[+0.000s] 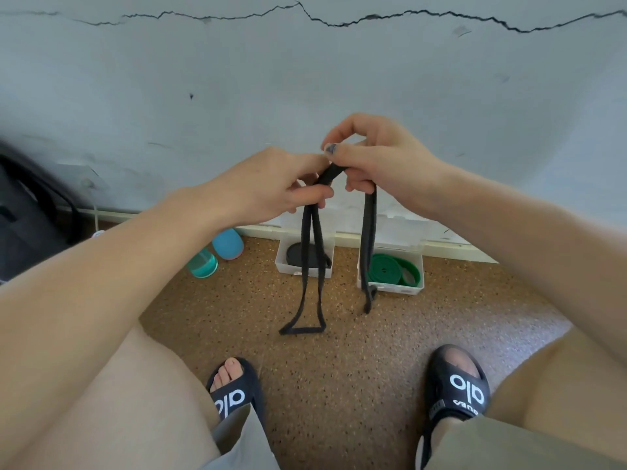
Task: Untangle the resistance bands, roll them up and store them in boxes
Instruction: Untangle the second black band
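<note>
A long black resistance band (307,266) hangs in the air in front of me, held up by both hands. My left hand (271,184) grips one stretch of it, and a loop dangles below down to about knee height. My right hand (373,157) pinches the band's top fold between thumb and fingers, with another doubled strand (368,252) hanging under it. On the floor by the wall stand two white boxes: the left box (281,262) holds a rolled black band (295,254), the right box (419,286) holds a rolled green band (390,268).
A teal bottle (203,262) and a blue cap-like object (228,244) lie on the speckled brown floor left of the boxes. A dark bag (27,218) sits at the far left. My feet in black slides (458,388) rest on the floor below. A cracked wall rises behind.
</note>
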{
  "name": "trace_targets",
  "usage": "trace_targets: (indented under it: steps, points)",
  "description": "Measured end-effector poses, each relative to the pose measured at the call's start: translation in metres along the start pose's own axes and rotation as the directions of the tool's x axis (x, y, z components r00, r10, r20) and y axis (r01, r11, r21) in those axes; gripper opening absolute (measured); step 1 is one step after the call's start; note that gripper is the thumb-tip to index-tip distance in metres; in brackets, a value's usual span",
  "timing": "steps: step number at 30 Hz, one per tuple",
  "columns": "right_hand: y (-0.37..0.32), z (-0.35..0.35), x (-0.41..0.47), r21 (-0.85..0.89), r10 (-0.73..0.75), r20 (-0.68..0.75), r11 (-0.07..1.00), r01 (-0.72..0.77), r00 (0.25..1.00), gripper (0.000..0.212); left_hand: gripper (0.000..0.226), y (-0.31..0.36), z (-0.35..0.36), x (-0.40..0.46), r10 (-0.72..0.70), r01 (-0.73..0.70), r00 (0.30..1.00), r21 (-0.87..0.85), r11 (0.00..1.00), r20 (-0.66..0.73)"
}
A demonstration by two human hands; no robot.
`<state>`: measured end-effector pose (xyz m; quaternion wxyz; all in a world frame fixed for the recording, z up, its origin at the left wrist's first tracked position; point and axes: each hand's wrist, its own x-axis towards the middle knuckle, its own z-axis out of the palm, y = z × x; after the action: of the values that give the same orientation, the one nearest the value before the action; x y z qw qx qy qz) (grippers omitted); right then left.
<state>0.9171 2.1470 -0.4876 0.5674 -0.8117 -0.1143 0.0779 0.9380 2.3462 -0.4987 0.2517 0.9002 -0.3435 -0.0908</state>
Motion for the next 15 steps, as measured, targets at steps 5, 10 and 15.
trace_targets:
  steps: [5, 10, 15]
  points:
    - [-0.005, -0.004, -0.001, 0.064, -0.003, -0.035, 0.998, 0.005, 0.999, 0.006, 0.012, -0.001, -0.001, 0.002, -0.049, 0.05, 0.999, -0.035, 0.998, 0.014]
    - [-0.009, -0.005, -0.005, 0.091, -0.021, -0.058, 0.995, 0.027, 0.998, 0.003, 0.015, -0.004, -0.001, 0.001, -0.051, 0.048, 0.998, 0.108, 0.993, 0.024]
    - [-0.015, -0.013, -0.008, 0.142, -0.02, -0.122, 0.989, 0.038, 0.992, 0.003, 0.022, -0.006, -0.003, -0.001, -0.07, 0.065, 0.997, 0.161, 0.985, 0.028]
